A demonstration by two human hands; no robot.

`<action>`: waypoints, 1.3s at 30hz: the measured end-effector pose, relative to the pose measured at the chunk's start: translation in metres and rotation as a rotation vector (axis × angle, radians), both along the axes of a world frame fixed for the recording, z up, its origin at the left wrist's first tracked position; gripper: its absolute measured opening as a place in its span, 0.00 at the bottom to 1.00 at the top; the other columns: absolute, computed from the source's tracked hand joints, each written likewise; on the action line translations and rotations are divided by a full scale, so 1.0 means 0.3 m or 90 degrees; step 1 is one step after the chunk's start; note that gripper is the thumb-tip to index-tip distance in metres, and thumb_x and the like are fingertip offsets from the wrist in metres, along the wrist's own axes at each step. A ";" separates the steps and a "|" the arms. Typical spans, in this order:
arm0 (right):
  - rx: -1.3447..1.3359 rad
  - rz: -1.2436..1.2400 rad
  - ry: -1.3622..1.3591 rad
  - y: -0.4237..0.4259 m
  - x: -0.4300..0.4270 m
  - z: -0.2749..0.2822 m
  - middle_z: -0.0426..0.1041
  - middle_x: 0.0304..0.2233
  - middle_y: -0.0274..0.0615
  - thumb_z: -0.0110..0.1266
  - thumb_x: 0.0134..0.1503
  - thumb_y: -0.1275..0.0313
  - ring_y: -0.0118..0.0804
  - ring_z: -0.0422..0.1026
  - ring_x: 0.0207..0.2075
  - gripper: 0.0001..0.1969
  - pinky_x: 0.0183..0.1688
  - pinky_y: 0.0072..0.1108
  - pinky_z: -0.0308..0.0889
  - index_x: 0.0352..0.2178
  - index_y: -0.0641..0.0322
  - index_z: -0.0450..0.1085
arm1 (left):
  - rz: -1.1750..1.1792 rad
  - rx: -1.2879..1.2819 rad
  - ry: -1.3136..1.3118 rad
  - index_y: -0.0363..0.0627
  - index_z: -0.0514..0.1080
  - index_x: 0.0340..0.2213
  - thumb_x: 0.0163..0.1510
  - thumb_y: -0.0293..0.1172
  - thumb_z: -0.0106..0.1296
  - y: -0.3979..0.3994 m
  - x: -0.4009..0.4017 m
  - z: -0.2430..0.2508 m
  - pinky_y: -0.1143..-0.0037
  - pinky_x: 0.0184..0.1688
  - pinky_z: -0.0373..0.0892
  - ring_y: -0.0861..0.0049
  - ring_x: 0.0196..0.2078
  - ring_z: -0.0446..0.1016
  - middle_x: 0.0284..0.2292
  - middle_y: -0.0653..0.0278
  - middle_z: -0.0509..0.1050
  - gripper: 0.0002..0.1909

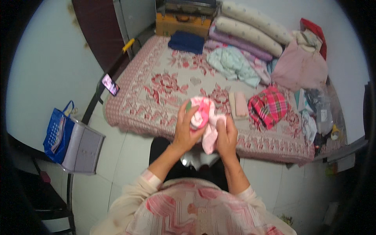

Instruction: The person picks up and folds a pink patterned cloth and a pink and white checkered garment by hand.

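My left hand (185, 130) grips a pink and white fabric bundle (200, 116), which looks partly rolled up. From it a pale pink end of cloth (209, 141) hangs down, and my right hand (227, 139) pinches the fabric on that side. Both hands are above the near edge of a bed with a red floral bedspread (176, 69). Beyond my right hand lie a folded cream and pink cloth (241, 105) and a crumpled pink plaid cloth (268, 107). My fingers hide part of the bundle.
Rolled bedding (249, 33), a mint-green garment (232, 66) and a navy folded cloth (186, 42) lie at the bed's back. Plastic bags (323, 114) crowd the right. A phone (110, 85) is mounted at the left, above a grey cabinet (85, 149) and blue bag (58, 135).
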State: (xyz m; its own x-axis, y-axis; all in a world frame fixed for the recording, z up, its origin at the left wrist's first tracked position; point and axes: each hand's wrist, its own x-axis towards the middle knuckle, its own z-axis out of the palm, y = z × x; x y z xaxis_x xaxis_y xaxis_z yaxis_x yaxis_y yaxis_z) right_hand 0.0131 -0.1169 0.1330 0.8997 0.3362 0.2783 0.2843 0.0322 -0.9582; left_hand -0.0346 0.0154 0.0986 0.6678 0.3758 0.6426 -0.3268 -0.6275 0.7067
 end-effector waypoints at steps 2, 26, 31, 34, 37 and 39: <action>0.043 0.044 0.099 -0.001 0.028 -0.002 0.66 0.27 0.35 0.41 0.58 0.69 0.22 0.63 0.30 0.10 0.34 0.17 0.61 0.33 0.67 0.65 | -0.001 0.012 -0.023 0.45 0.64 0.42 0.38 0.26 0.59 0.019 0.027 0.004 0.64 0.53 0.55 0.50 0.53 0.56 0.50 0.42 0.56 0.26; -0.209 0.087 -0.215 0.005 -0.017 -0.042 0.60 0.32 0.47 0.61 0.40 0.71 0.44 0.62 0.36 0.16 0.41 0.26 0.59 0.32 0.62 0.66 | 0.113 -0.150 0.082 0.41 0.66 0.32 0.38 0.26 0.58 0.034 0.004 -0.075 0.68 0.50 0.59 0.56 0.49 0.62 0.43 0.49 0.64 0.16; -0.228 0.023 -0.250 0.017 -0.015 -0.056 0.58 0.31 0.45 0.58 0.42 0.73 0.40 0.62 0.33 0.12 0.38 0.25 0.59 0.31 0.63 0.67 | 0.090 -0.091 0.082 0.43 0.67 0.33 0.39 0.25 0.58 0.023 -0.008 -0.060 0.67 0.51 0.58 0.55 0.50 0.61 0.45 0.48 0.62 0.16; -0.258 0.048 -0.244 0.004 -0.012 -0.050 0.59 0.37 0.56 0.55 0.43 0.75 0.53 0.62 0.39 0.12 0.43 0.30 0.59 0.31 0.63 0.66 | 0.070 -0.073 0.075 0.43 0.66 0.33 0.39 0.26 0.58 0.022 -0.007 -0.061 0.67 0.51 0.58 0.55 0.50 0.61 0.46 0.48 0.61 0.17; -0.246 -0.032 -0.307 -0.013 0.022 -0.087 0.57 0.45 0.64 0.52 0.43 0.76 0.59 0.59 0.46 0.12 0.49 0.32 0.56 0.32 0.64 0.67 | 0.058 -0.067 0.068 0.43 0.66 0.33 0.40 0.27 0.59 -0.002 -0.012 -0.030 0.67 0.51 0.58 0.55 0.50 0.60 0.46 0.48 0.61 0.17; -0.263 -0.055 -0.310 -0.037 0.042 -0.074 0.53 0.50 0.67 0.50 0.43 0.77 0.62 0.55 0.51 0.11 0.54 0.34 0.51 0.32 0.64 0.68 | 0.061 -0.055 0.065 0.43 0.66 0.33 0.40 0.28 0.59 -0.013 -0.007 -0.027 0.67 0.51 0.58 0.55 0.50 0.60 0.46 0.48 0.61 0.17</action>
